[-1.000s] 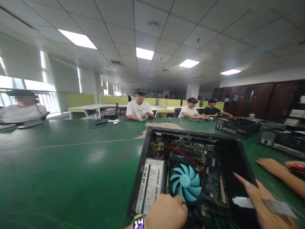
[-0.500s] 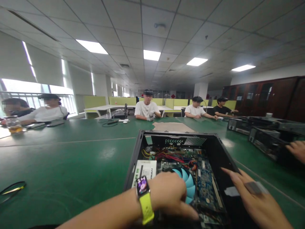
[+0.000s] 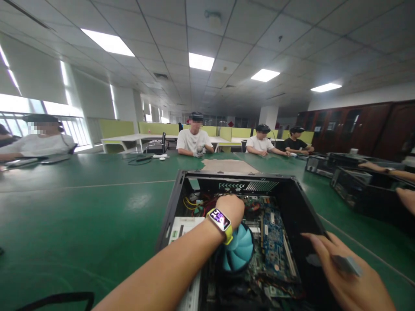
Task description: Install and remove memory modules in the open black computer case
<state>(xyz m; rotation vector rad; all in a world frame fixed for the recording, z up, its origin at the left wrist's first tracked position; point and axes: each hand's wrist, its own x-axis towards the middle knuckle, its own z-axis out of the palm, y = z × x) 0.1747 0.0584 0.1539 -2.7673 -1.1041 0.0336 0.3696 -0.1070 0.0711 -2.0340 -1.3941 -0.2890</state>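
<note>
An open black computer case (image 3: 300,194) stands in front of me, its inside facing up. My left hand (image 3: 231,208), with a watch on a yellow-green strap, reaches into its far part beside the red and yellow cables (image 3: 189,204). The fingers are bent down and hidden behind the back of the hand. Just below that hand sits a cooling fan (image 3: 239,250) with light blue blades. Green and blue circuit boards (image 3: 275,242) lie to its right. My right hand (image 3: 353,270) grips the case's right wall, thumb on the inner side. A small blurred grey piece shows at that hand.
The green table (image 3: 97,216) stretches ahead, with a brown sheet (image 3: 228,165) beyond the case. Other black computer cases (image 3: 356,185) stand at right, near another person's hands. Several people sit around the table. A dark looped strip (image 3: 61,297) lies at lower left.
My left hand has moved from over the fan to the far cables, uncovering the blue blades. My right hand stays at the case's right wall. The view has shifted slightly.
</note>
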